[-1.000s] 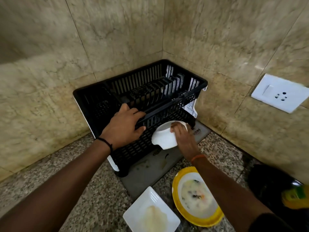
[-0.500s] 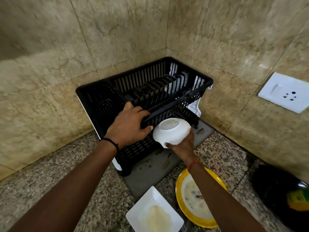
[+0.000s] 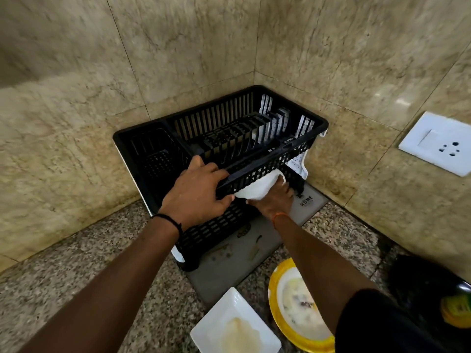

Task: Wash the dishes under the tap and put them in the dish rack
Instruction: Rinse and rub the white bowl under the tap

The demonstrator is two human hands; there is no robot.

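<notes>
A black plastic dish rack (image 3: 221, 128) stands in the corner of the granite counter. My left hand (image 3: 196, 197) grips the front edge of its lifted upper tier. My right hand (image 3: 274, 200) holds a white bowl (image 3: 257, 188) from below, partly pushed under that tier into the rack's lower level. The bowl's far side is hidden behind the black lattice. A dirty yellow-rimmed plate (image 3: 295, 309) and a dirty square white plate (image 3: 234, 327) lie on the counter near me.
A grey mat (image 3: 229, 271) lies under the rack. Marble walls close in behind and to the right, with a white wall socket (image 3: 438, 143). A black pan (image 3: 433, 289) with a yellow-green thing in it sits at the right edge.
My right hand has pushed the white bowl forward from in front of the rack to under the lifted tier. My left hand has kept its hold on the tier's edge.
</notes>
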